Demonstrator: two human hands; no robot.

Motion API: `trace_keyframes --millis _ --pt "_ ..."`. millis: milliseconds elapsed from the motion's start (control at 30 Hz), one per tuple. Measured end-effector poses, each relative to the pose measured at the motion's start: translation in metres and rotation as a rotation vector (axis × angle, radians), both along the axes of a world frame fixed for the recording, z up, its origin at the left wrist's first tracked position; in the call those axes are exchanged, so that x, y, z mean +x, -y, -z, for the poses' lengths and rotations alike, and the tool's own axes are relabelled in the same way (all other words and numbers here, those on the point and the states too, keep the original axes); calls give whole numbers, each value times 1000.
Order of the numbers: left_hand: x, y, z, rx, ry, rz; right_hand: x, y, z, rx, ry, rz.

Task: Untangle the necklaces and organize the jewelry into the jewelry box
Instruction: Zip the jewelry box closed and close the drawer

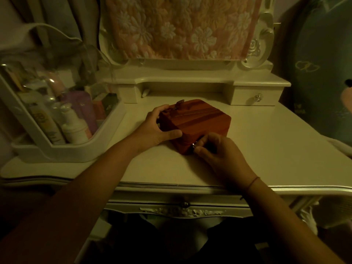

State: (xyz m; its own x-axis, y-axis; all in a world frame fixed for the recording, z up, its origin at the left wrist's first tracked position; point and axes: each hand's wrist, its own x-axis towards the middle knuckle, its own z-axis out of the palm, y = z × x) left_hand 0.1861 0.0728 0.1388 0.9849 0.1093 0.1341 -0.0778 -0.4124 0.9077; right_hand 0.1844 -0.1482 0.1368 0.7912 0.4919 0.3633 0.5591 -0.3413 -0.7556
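— Nearest, what are the hands doing?
— Both forearms reach over the desk's [266, 149] front edge, with a thin red cord [253, 182] round the right wrist. The right hand [222, 155] has its fingers [202, 149] pressed together, pinching a small metal zipper pull [194, 146] at the near corner of the jewelry box [200, 119].
— And the left hand [156, 128]?
— It grips the box's left end, thumb along the near side and the other fingers curled over the far edge.
— Where is the box?
— Mid-desk, red, lid closed.
— Farther back?
— A white organizer [57, 149] of bottles [74, 126] stands at the left. Behind are a little drawer with a clear knob [258, 97] and a floral cloth [181, 29] hanging over the carved frame.
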Motion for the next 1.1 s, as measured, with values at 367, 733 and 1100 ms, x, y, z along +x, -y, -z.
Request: trace_keyframes --millis 367,733,1100 --pt "-10 34 -2 73 43 -207 -4 8 6 53 23 103" --pt "-31 105 6 207 91 -545 -7 19 4 48 76 239" --pt "-32 59 0 146 179 -291 -2 24 1 89 0 152"
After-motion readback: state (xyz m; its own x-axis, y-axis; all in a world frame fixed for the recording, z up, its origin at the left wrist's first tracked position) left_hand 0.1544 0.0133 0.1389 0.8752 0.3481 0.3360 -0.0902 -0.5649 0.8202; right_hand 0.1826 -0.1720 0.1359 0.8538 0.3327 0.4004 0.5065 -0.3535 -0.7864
